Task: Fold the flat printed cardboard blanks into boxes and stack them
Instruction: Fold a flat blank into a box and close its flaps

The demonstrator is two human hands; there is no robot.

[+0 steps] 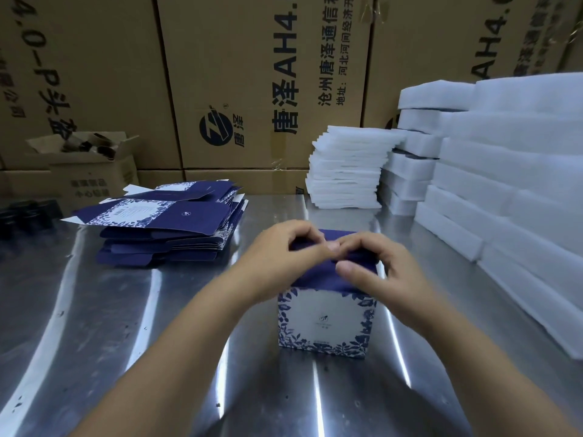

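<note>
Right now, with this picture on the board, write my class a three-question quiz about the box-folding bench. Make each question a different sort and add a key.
1. True or false: the box stands upright on the steel table.
2. The stack of flat blanks lies: (a) to the left of the box, (b) to its right, (c) on top of it.
3. Fill in: the left hand and the right hand both work on the box's dark blue ___ end.

Key: 1 true; 2 a; 3 top.
</note>
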